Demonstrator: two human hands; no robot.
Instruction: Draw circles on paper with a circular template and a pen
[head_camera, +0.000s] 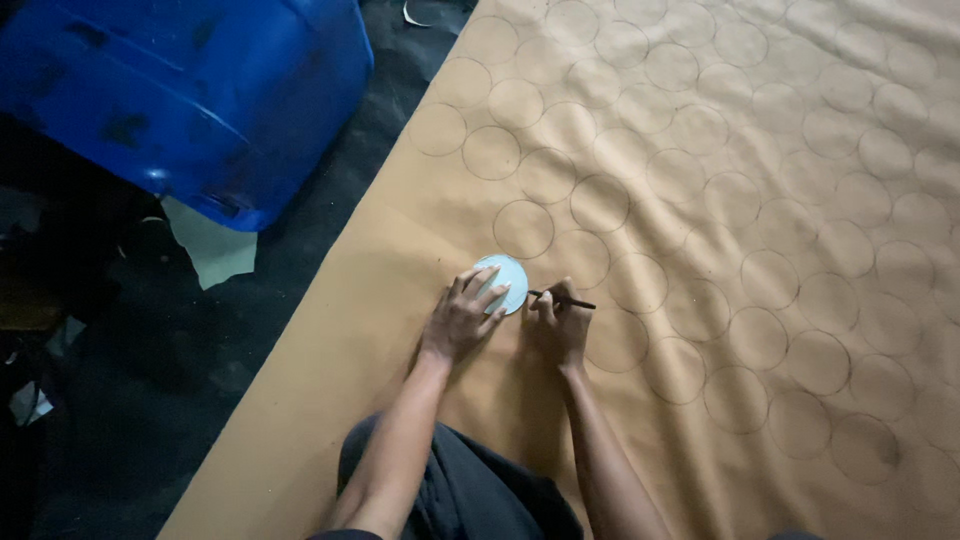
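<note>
A large brown paper sheet (700, 300) lies on the floor, covered with several drawn circles. My left hand (462, 318) presses flat on a small pale round disc (510, 278) that rests on the sheet near its left edge. My right hand (558, 325) is just to the disc's right and holds a thin dark pen (565, 301), its tip against the disc's rim. Both forearms reach out from the bottom of the view over my dark-clothed knee (470, 495).
A big blue plastic container (190, 90) stands at the top left on the dark floor (180, 380). Pale paper scraps (215, 245) lie beside it, and more bits sit at the far left edge.
</note>
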